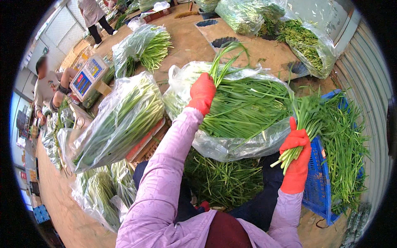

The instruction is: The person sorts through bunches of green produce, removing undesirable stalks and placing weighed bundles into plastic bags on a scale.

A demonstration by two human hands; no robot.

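Note:
Both my hands wear red gloves. My left hand (203, 93) grips a small tuft of long green leaves (219, 65), whose tips bend over to the right. Under it lies a large open clear plastic bag (229, 150) full of garlic chives (248, 105), or a similar leafy green. Farther right, my right hand (296, 155) is closed around a bunch of greens (311, 116), with pale cut stems poking out towards me and leaves pointing away. That bunch is beside a blue plastic basket (316, 179) heaped with loose greens (344, 148).
A bagged bundle (124, 114) rests on a scale pan (145, 139), near a digital scale display (88, 77). Loose leaves (223, 179) lie between my knees. More bagged greens (105, 189) stand at left. A seated person (48, 83) and a standing person (93, 15) are beyond. Corrugated metal (372, 102) borders the right.

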